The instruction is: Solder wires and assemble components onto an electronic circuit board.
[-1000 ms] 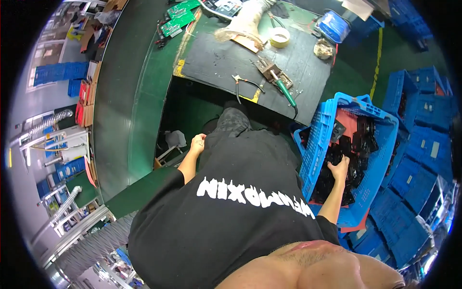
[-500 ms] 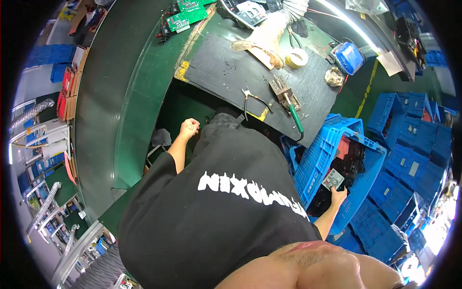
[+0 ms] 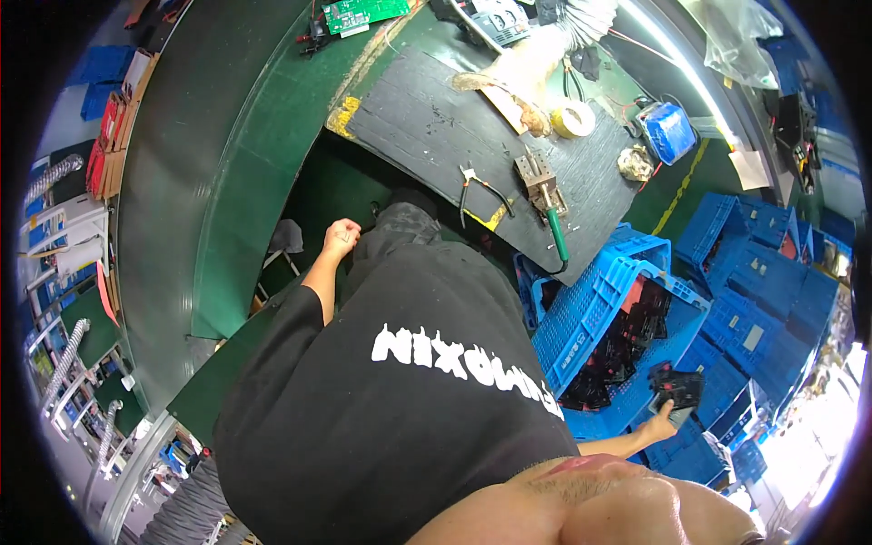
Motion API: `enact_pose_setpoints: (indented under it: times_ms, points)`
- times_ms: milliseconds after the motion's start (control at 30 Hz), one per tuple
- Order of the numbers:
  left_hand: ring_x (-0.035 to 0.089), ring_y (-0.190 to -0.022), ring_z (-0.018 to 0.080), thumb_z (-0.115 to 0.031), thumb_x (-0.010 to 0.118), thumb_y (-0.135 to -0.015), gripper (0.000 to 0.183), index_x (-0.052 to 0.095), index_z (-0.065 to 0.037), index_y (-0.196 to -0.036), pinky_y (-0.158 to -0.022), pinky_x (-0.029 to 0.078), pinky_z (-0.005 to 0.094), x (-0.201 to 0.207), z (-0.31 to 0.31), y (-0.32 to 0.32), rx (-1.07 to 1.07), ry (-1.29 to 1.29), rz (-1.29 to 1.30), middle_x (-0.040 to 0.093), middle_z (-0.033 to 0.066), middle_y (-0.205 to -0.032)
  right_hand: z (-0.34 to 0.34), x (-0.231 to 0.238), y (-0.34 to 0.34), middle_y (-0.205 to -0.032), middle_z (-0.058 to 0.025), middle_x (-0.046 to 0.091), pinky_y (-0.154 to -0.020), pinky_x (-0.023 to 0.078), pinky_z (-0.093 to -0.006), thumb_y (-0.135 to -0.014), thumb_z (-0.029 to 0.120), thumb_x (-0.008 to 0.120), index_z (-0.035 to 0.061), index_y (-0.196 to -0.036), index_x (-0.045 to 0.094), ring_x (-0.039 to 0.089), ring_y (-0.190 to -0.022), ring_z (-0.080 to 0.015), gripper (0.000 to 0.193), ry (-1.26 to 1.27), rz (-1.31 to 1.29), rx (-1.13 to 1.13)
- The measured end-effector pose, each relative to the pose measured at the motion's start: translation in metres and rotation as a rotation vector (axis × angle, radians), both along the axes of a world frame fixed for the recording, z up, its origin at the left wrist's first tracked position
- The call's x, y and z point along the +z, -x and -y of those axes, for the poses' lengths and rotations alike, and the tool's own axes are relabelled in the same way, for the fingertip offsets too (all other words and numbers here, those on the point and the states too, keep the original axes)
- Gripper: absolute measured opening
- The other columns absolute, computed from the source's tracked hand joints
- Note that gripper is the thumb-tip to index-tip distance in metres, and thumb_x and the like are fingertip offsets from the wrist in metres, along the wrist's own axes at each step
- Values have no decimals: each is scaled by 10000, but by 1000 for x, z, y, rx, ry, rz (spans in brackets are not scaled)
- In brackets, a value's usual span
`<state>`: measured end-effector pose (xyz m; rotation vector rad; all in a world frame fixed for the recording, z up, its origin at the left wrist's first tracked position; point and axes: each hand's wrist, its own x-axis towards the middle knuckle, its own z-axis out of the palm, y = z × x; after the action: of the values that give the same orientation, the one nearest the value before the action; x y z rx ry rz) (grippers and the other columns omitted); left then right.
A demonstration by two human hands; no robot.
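Note:
My right hand is out past the right side of a blue plastic crate. It grips a black boxy part with a grey plate on its underside; the exact kind is unclear. More black parts lie heaped inside the crate, with a red piece among them. Over by my left leg, my left hand hangs in the air with its fingers curled in, and nothing shows in it.
On the black-topped bench stand a metal block with a green-handled soldering iron, pliers, a tape roll and a blue-wrapped pack. Blue crates are stacked at right. A green circuit board lies at the far left.
My right hand has come out of the crate and moved right and toward me, carrying the black part with the grey plate. The view has shifted slightly; my left hand stays curled.

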<state>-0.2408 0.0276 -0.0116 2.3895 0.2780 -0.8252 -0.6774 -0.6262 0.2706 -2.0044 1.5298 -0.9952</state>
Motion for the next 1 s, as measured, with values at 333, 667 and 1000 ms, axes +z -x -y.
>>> enact_pose_setpoints:
  times_ms: [333, 667, 1000]
  points:
    - [705, -636, 178, -163, 643, -904, 139, 740, -71, -941, -631, 570, 321, -15, -29, 8, 166, 23, -68, 739, 93, -760, -91, -54, -362, -1351, -135, 622, -1027, 496, -456, -898, 116, 716, 22, -1423, 518, 627, -1184, -296, 569, -798, 694, 713]
    - [682, -651, 144, -150, 623, -951, 143, 707, -48, -1007, -582, 544, 299, -53, -82, 28, 631, 375, -114, 724, 72, -836, -172, -101, -746, -1011, -58, 679, -879, 510, -312, -862, 120, 789, -15, -1128, 664, 617, -917, -142, 324, -148, 426, 1137]
    - [667, -613, 161, -151, 565, -947, 165, 697, -56, -977, -522, 527, 300, -60, -109, 59, 227, 181, -183, 688, 64, -780, -162, -150, -871, -1081, -201, 698, -951, 511, -416, -714, 436, 879, -28, -1251, 635, 672, -988, -330, 750, 442, -321, 975]
